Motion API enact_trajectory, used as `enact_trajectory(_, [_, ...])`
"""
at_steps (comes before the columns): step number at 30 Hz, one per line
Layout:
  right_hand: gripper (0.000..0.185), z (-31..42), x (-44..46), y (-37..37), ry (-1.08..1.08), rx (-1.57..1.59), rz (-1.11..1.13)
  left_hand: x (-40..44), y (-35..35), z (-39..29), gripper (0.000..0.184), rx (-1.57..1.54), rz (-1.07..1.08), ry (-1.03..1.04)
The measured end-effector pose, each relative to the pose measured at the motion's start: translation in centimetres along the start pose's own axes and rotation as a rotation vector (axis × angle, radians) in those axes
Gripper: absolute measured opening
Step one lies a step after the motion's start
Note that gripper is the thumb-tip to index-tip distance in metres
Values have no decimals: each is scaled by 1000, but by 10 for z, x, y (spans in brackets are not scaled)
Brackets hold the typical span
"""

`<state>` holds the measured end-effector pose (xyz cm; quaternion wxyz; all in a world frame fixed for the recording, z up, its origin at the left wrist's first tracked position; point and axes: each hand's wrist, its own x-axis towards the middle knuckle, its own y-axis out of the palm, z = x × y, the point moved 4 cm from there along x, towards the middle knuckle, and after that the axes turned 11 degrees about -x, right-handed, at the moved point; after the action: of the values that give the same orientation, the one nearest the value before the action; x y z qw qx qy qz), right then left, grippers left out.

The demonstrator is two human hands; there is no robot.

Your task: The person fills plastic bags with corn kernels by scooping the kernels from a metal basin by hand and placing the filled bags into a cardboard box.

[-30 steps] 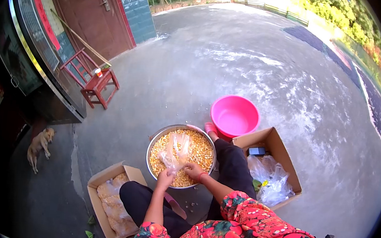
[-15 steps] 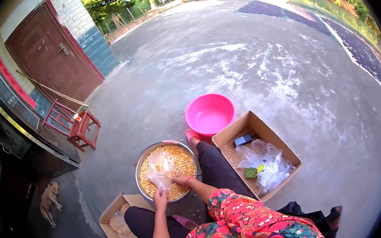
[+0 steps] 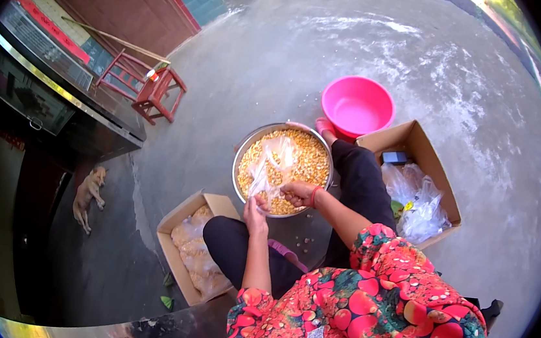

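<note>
A seated person's left hand was closed on the gathered edge of a clear plastic bag, which lay loosely over yellow kernels in a round metal basin. The right hand was beside the bag, fingers curled; whether they gripped it could not be told. The thin film could have slipped or torn if pulled unevenly, and its limp, creased mouth could have folded shut. Both hands were near the rim, so a jerk could have flicked kernels onto the floor.
</note>
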<state>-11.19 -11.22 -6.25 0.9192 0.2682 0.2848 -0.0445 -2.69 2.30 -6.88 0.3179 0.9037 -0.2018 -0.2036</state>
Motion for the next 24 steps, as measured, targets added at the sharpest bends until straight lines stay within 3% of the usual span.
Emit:
enact_trajectory(3, [11,16,10,25,-56,43,58,-1,-3,-1,22,26,-7,-21])
enact_trajectory(7, [12,50,51,18,-154,97,-275,-3,-5,-2,22,0,-22,-31])
enact_trajectory(9, [23,61,62,3,-274,104,-540,-2,-7,-2,23,-3,-45,-24])
enact_trajectory(12, [48,87,41,-10,-295,-929,-968,-2,-4,-1,23,-11,-30,-26])
enact_trajectory(13, [48,88,32,-11,-290,-928,-971,-2,-3,-2,23,-14,-40,-22])
enact_trajectory(15, [41,85,20,-15,-331,-945,-728,-1,-1,1,22,-18,-49,-25])
enact_trajectory(17, [25,59,13,-15,-293,-384,-372,1,-2,2,21,31,-82,-26])
enact_trajectory(19, [20,32,-4,-18,-287,-518,-404,1,-1,4,17,37,-82,-28])
enact_trajectory(21, [16,-8,-6,-32,-377,-871,-617,2,1,5,14,159,10,-16])
enact_trajectory(23, [15,-17,-20,-16,-690,-1206,-712,2,2,7,13,179,51,-29])
enact_trajectory(24, [13,-20,-21,-8,-628,-1291,-706,2,4,8,12,193,90,-35])
